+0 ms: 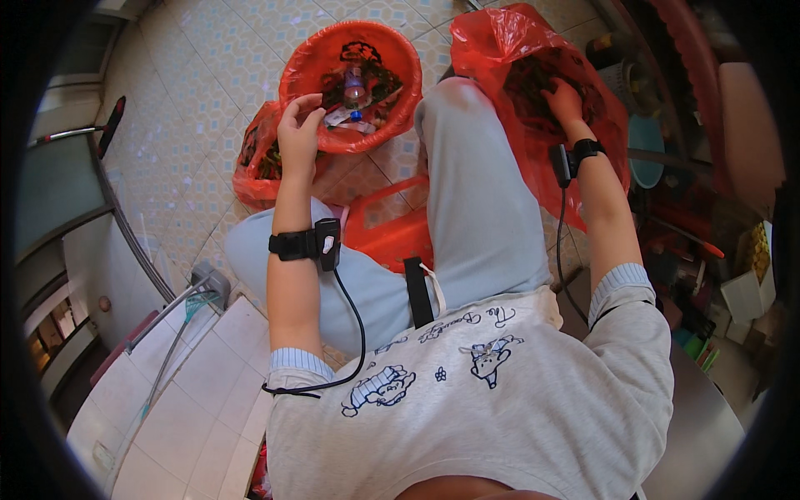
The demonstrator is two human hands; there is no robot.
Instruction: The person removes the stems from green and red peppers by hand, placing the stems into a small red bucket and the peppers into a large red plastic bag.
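My left hand is raised at the near left rim of a round bin lined with a red plastic bag. Its thumb and fingers are apart, with nothing visible between them. Inside the bin lie a clear plastic bottle with a blue cap, some leafy scraps and white wrappers. On the right, my right hand reaches into a large open red plastic bag. Dark green leafy vegetables surround its fingertips, so whether it grips any is hidden.
A smaller red bag with greens stands left of the bin. Between my legs is a red plastic stool. A broom and a fly swatter are at left. A light-blue basin and shelf clutter stand right. Cables run from both wrist devices.
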